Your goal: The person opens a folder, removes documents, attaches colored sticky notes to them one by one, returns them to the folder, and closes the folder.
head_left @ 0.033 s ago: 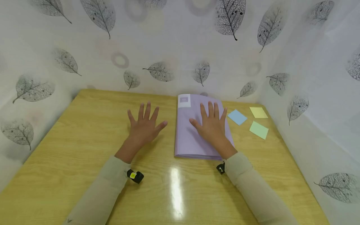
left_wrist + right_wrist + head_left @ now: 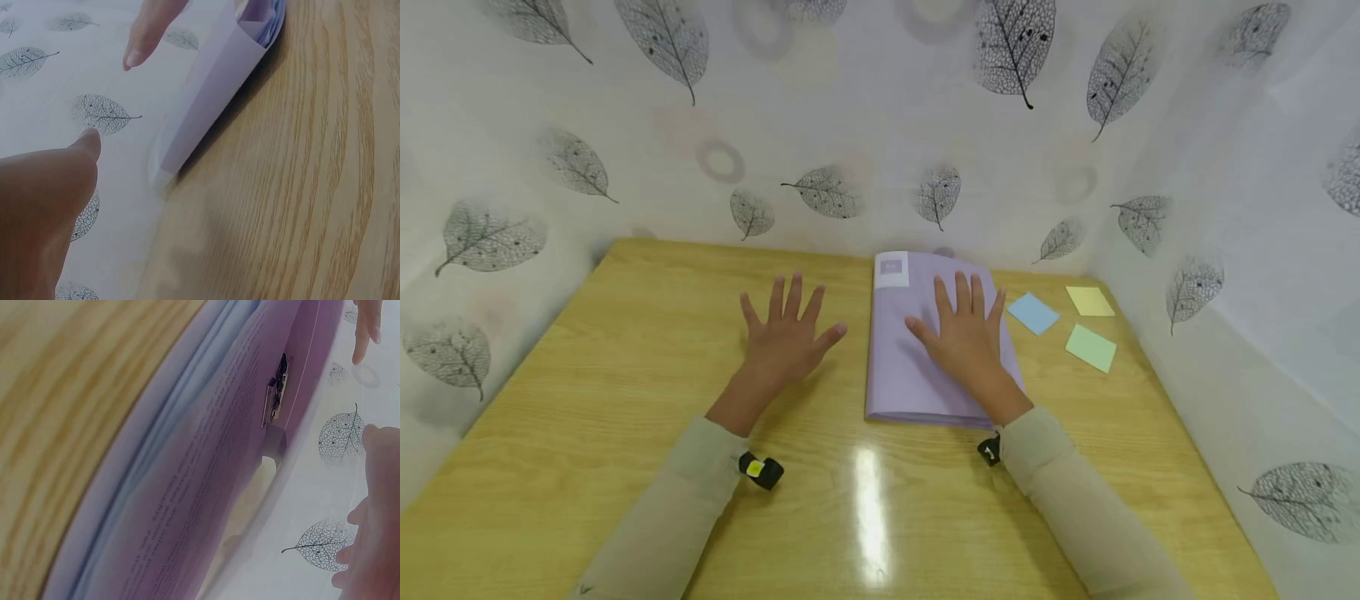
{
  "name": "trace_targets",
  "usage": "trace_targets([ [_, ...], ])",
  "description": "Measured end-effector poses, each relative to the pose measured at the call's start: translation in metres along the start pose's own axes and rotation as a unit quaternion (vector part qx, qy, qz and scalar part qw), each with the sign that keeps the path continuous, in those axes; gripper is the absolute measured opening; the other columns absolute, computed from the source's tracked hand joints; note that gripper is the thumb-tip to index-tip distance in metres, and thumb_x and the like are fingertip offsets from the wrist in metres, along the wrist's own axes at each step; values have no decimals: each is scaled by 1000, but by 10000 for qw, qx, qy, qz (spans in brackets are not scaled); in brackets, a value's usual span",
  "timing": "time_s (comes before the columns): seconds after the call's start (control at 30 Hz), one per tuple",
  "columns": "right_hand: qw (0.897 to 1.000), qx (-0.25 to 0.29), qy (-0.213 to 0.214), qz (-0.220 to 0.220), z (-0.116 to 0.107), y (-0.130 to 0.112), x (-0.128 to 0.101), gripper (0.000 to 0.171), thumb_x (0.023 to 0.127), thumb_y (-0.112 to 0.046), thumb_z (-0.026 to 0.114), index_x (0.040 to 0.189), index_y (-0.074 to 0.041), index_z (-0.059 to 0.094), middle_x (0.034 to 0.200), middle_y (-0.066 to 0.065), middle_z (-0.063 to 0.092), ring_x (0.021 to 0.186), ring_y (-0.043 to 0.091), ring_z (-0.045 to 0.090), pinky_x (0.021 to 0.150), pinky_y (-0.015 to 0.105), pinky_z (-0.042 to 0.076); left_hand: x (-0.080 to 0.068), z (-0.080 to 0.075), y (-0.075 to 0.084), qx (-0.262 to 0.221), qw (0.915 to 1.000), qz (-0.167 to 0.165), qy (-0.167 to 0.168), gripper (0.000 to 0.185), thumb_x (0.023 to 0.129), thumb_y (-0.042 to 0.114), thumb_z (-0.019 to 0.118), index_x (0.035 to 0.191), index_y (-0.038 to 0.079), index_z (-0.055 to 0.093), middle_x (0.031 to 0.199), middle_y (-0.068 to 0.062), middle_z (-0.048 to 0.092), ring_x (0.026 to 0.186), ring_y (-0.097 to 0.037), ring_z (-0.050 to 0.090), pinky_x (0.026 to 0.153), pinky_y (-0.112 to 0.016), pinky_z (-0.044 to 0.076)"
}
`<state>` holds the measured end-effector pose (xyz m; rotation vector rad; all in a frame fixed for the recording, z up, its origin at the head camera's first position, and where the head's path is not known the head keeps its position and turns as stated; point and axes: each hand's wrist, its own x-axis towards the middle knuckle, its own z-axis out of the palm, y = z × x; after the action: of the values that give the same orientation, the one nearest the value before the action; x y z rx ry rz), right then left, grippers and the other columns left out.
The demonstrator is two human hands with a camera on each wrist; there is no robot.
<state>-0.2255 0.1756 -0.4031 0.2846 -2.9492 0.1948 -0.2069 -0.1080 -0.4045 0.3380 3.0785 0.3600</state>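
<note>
A lilac folder [image 2: 906, 367] lies closed on the wooden table, with a white label [image 2: 891, 270] at its top left corner. Over its right half is my right hand [image 2: 967, 337], palm down, fingers spread and holding nothing. My left hand [image 2: 781, 343] is spread the same way above the table to the left of the folder, also holding nothing. In the right wrist view, printed sheets [image 2: 181, 494] and a metal clip [image 2: 275, 394] show inside the folder. The left wrist view catches the folder's spine [image 2: 209, 94] and my left thumb [image 2: 87, 144].
Right of the folder lie three small paper notes: a blue one [image 2: 1033, 313], a yellow one [image 2: 1090, 301] and a green one [image 2: 1091, 347]. A leaf-patterned white sheet [image 2: 850, 108] rises behind the table [image 2: 625, 350] and along its sides.
</note>
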Motion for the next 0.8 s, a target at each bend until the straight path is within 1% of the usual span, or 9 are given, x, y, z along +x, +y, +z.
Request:
trace_targets([
  [0.23,10000,30,-19,37,-1,1,-3,90,96,-76,31,163,-16,18,168,19,11,156,39,-2,118,65,-16,-2,0,1,-65,10000,23,23,85,99,75,18,164,21,6,169,-11,-15,154,-32,-23,111,-72,-21],
  [0.37,10000,82,25,-41,-3,4,-5,88,98,-73,34,162,-14,21,167,21,14,155,42,3,119,67,-10,-2,2,1,-142,9999,64,64,84,99,74,19,164,21,7,169,-11,-16,154,-32,-21,114,-71,-16],
  [0.47,9990,432,-1,-66,-3,11,-6,86,99,-69,38,161,-12,22,166,22,15,154,42,7,122,65,0,-1,4,3,-199,9996,159,93,84,100,73,21,164,21,7,169,-12,-14,155,-34,-17,117,-71,-10],
  [0.57,9951,979,-148,-19,0,22,-8,85,100,-66,40,162,-11,20,166,22,12,154,42,6,121,63,16,2,8,7,-283,9990,348,92,82,101,69,25,164,18,9,170,-15,-9,156,-37,-10,119,-69,-2],
  [0.63,9916,1261,-285,3,2,32,-9,85,100,-66,41,162,-11,20,166,22,10,154,42,7,118,64,25,4,11,12,-301,9981,534,56,80,103,66,29,164,16,11,169,-17,-6,156,-38,-4,121,-67,5],
  [0.7,9888,1416,-475,-29,3,43,-11,85,100,-65,41,162,-12,18,166,23,7,154,43,6,116,66,27,8,17,19,-307,9969,726,-13,78,104,62,31,163,14,13,169,-19,-4,155,-40,1,122,-63,11],
  [0.8,9846,1533,-810,-219,4,60,-16,82,103,-58,43,162,-9,15,166,26,4,153,45,4,119,66,20,14,26,30,-333,9946,964,-169,78,105,60,33,163,12,13,169,-20,-3,155,-40,3,124,-58,14],
])
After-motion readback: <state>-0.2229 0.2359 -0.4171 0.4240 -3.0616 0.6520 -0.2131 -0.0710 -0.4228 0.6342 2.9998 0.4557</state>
